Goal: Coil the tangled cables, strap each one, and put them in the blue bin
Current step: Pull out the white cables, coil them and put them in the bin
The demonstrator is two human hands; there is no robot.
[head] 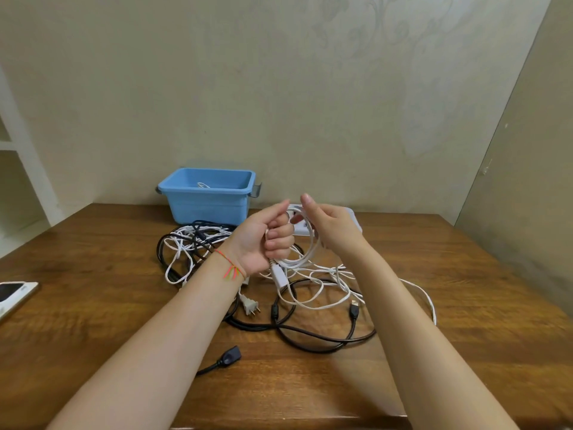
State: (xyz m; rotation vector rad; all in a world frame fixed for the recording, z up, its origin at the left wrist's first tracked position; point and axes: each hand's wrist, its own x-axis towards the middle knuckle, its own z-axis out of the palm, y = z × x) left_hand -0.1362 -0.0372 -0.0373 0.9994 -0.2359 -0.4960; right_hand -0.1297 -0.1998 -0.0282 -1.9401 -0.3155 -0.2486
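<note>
At frame centre, left hand (266, 240) fingers grip a white coil (305, 254); right hand (328, 228) pinches its loop alongside. Loose tail trails lower right across the tabletop (93, 305); bin (207, 195) sits behind.

I see a blue bin (207, 200) w/ grey handles, white cables (313, 293) mixed w/ black cables (310, 336), brown wood-grain table (93, 305), red-orange thread bracelet (231, 268), beige wall (279, 88) w/ faint swirl pattern.

both forearms raised; left grip (266, 240) fisted, thumb up; right grip (330, 228) fingers curled, pinching.
</note>
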